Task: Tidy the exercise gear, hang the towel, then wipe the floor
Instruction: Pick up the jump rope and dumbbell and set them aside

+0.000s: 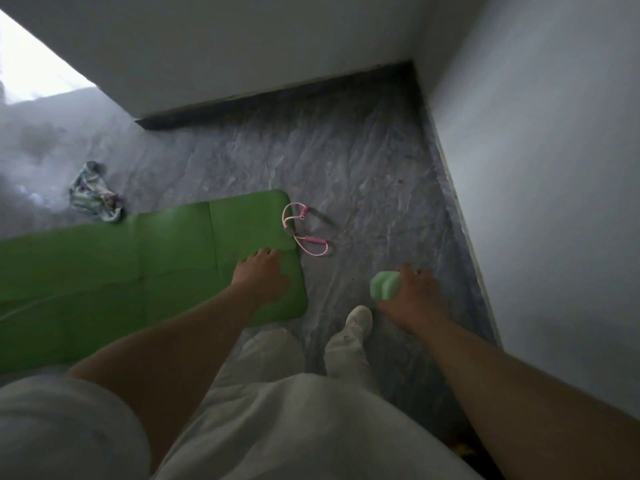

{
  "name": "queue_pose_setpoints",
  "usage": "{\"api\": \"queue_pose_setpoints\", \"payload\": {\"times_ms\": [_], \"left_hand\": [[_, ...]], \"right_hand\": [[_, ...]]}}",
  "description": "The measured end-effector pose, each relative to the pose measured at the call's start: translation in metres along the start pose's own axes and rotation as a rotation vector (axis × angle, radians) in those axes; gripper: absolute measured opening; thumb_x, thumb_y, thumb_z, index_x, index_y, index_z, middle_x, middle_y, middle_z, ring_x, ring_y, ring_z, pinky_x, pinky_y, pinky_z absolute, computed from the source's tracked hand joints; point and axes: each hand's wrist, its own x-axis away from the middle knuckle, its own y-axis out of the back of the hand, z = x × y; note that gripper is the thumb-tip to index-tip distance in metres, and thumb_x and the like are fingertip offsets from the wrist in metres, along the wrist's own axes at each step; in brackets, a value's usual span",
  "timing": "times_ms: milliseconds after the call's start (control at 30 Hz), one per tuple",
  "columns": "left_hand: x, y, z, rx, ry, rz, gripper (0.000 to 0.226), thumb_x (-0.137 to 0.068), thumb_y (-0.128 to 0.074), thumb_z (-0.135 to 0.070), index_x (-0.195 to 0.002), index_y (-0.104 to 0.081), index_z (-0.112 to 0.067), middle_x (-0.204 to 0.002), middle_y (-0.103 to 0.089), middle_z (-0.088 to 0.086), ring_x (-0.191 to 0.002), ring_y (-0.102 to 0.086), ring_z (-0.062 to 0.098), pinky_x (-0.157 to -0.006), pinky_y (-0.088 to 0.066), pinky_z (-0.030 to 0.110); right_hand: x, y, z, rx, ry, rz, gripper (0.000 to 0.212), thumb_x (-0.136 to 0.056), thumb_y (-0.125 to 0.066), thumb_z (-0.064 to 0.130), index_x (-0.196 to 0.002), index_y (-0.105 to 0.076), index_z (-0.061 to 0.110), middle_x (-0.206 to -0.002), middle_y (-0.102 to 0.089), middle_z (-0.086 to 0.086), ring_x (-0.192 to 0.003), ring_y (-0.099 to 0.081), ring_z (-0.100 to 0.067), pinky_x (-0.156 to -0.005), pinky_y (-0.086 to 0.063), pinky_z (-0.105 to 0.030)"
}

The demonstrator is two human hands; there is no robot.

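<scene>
A green exercise mat (149, 268) lies flat on the grey marbled floor, running off to the left. My left hand (259, 273) hovers over its right end, fingers loosely extended. My right hand (414, 294) grips a pale green dumbbell (384, 285), of which only one end shows. A pink resistance band (303, 230) with loops lies on the floor just past the mat's right corner. A crumpled patterned towel (93, 194) sits on the floor beyond the mat's far edge, at the left.
A white wall (554, 168) rises close on the right and another (242, 46) at the back, meeting in a corner. My legs in light trousers and a white-socked foot (358, 320) stand between mat and right wall. Bright light comes from the upper left.
</scene>
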Motion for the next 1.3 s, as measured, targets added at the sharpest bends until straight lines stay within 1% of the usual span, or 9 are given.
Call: {"api": "queue_pose_setpoints", "payload": {"times_ms": [100,200,533,600,800,900,1000,1167,1300], "left_hand": [[-0.016,0.013,-0.028,0.068,0.017,-0.042,0.052,-0.088,-0.061,-0.034,-0.135,-0.048,-0.015,-0.13,-0.055,0.007,-0.117,-0.055,0.028,-0.095,-0.045,0.045],[-0.038,0.028,-0.041,0.149,0.062,-0.07,0.053,-0.088,-0.062,-0.034,-0.135,-0.048,-0.015,-0.129,-0.055,0.008,-0.115,-0.055,0.029,-0.094,-0.046,0.045],[-0.153,0.063,-0.025,0.312,0.173,-0.06,0.048,-0.088,-0.064,-0.034,-0.13,-0.049,-0.016,-0.121,-0.055,0.006,-0.097,-0.053,0.022,-0.078,-0.049,0.037],[-0.186,0.059,-0.026,0.348,0.193,-0.05,0.049,-0.087,-0.065,-0.037,-0.13,-0.05,-0.018,-0.12,-0.056,0.005,-0.1,-0.055,0.023,-0.082,-0.051,0.039],[-0.305,0.003,-0.025,0.406,0.271,0.033,0.061,-0.085,-0.057,-0.033,-0.143,-0.043,-0.027,-0.132,-0.054,0.004,-0.116,-0.054,0.028,-0.092,-0.051,0.047],[-0.369,-0.046,-0.018,0.429,0.334,0.093,0.065,-0.086,-0.058,-0.034,-0.147,-0.038,-0.029,-0.133,-0.053,0.002,-0.113,-0.055,0.027,-0.09,-0.052,0.048],[-0.427,-0.096,-0.012,0.411,0.36,0.143,0.066,-0.086,-0.06,-0.036,-0.148,-0.038,-0.026,-0.143,-0.044,0.002,-0.123,-0.048,0.029,-0.095,-0.05,0.049],[-0.502,-0.162,0.002,0.266,0.315,0.224,0.069,-0.087,-0.06,-0.04,-0.151,-0.035,-0.029,-0.164,-0.011,0.01,-0.149,-0.013,0.032,-0.118,-0.022,0.056],[-0.542,-0.209,0.012,0.167,0.259,0.286,0.069,-0.088,-0.058,-0.042,-0.151,-0.035,-0.029,-0.165,-0.003,0.012,-0.152,-0.002,0.031,-0.119,-0.01,0.061]], "right_hand": [[-0.034,0.03,-0.006,0.042,0.046,0.002,0.085,-0.068,-0.074,0.055,-0.135,-0.033,0.022,-0.129,-0.039,-0.018,-0.116,-0.046,-0.041,-0.095,-0.045,-0.045],[-0.069,0.055,-0.001,0.085,0.098,0.016,0.086,-0.068,-0.077,0.052,-0.136,-0.035,0.019,-0.13,-0.039,-0.02,-0.115,-0.046,-0.041,-0.095,-0.043,-0.043],[-0.189,0.101,0.064,0.258,0.222,0.04,0.085,-0.071,-0.078,0.048,-0.14,-0.036,0.019,-0.132,-0.036,-0.02,-0.116,-0.044,-0.041,-0.091,-0.041,-0.04],[-0.222,0.097,0.081,0.296,0.25,0.044,0.084,-0.072,-0.078,0.046,-0.139,-0.036,0.02,-0.133,-0.035,-0.02,-0.116,-0.043,-0.04,-0.087,-0.041,-0.039],[-0.358,0.036,0.115,0.357,0.389,0.083,0.077,-0.071,-0.076,0.051,-0.132,-0.039,0.021,-0.126,-0.035,-0.016,-0.112,-0.041,-0.04,-0.084,-0.048,-0.043],[-0.431,-0.009,0.127,0.451,0.464,0.12,0.075,-0.069,-0.076,0.045,-0.13,-0.038,0.023,-0.125,-0.034,-0.014,-0.112,-0.039,-0.038,-0.079,-0.046,-0.039],[-0.494,-0.052,0.133,0.503,0.523,0.141,0.072,-0.068,-0.076,0.04,-0.127,-0.038,0.023,-0.125,-0.033,-0.014,-0.111,-0.039,-0.037,-0.077,-0.043,-0.039],[-0.572,-0.112,0.134,0.556,0.55,0.179,0.073,-0.069,-0.077,0.038,-0.129,-0.036,0.026,-0.125,-0.031,-0.012,-0.114,-0.038,-0.036,-0.076,-0.04,-0.039],[-0.611,-0.144,0.129,0.567,0.562,0.19,0.074,-0.068,-0.077,0.039,-0.129,-0.037,0.025,-0.127,-0.032,-0.013,-0.116,-0.038,-0.037,-0.082,-0.045,-0.042]]}}
